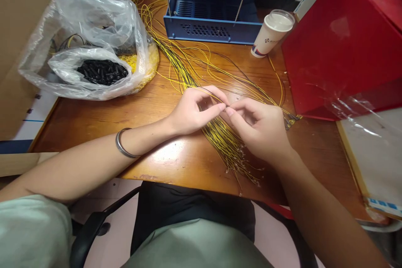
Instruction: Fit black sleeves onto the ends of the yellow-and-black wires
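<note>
My left hand [194, 111] and my right hand [259, 127] meet fingertip to fingertip above a wooden desk [94, 121]. Both pinch the same thin yellow wire [210, 92] at one spot; whether a small piece sits on the wire there is too small to make out. Beneath the hands lies a long bundle of yellow and black wires [224, 142], with bare ends near the front edge of the desk. A metal bangle [123, 144] circles my left wrist.
A clear plastic bag [94, 37] at the left holds small black sleeves [102, 71]. A blue wire tray rack [216, 8] stands at the back, a lidded paper cup [271, 33] beside it, a red box [342, 46] at the right. An office chair arm [91, 226] shows below.
</note>
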The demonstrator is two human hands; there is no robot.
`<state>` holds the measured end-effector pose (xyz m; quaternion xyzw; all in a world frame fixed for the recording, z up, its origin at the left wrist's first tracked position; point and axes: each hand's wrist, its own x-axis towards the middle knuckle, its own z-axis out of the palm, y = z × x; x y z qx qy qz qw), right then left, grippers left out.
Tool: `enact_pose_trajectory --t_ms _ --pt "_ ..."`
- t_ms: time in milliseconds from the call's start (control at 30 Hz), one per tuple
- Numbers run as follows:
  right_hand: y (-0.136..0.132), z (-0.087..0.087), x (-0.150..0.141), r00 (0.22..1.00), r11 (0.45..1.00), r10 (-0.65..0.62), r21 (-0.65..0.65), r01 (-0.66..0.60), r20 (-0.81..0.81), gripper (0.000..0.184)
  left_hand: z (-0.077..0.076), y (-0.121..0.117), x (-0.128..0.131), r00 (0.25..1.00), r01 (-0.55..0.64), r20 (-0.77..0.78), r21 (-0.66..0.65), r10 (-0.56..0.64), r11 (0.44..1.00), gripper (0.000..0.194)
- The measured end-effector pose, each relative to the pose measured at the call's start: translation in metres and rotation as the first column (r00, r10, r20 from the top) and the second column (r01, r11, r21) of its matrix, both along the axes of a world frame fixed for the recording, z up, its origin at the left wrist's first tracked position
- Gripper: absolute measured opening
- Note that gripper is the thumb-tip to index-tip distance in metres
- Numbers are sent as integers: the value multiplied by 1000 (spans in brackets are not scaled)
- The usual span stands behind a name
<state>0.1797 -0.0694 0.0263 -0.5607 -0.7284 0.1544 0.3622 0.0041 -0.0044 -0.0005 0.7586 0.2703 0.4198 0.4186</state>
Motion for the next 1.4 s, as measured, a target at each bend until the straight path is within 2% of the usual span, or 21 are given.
enact_pose_trajectory --t_ms 433,700,1167,1400 --pt "-1 3 0 1000 999 -2 -38 3 17 14 -1 -1 0 1000 -1 -24 0 1 1000 22" --pt "0 1 1 1000 1000 -6 -26 7 24 13 -3 0 1 1000 -2 11 18 2 1000 18" --pt "1 1 1 999 1000 9 -7 -9 43 14 -5 0 3 999 -33 18 -34 34 999 19" --pt "1 1 1 1000 1000 3 -31 -2 26 14 -5 0 3 999 -34 35 -32 35 999 19"
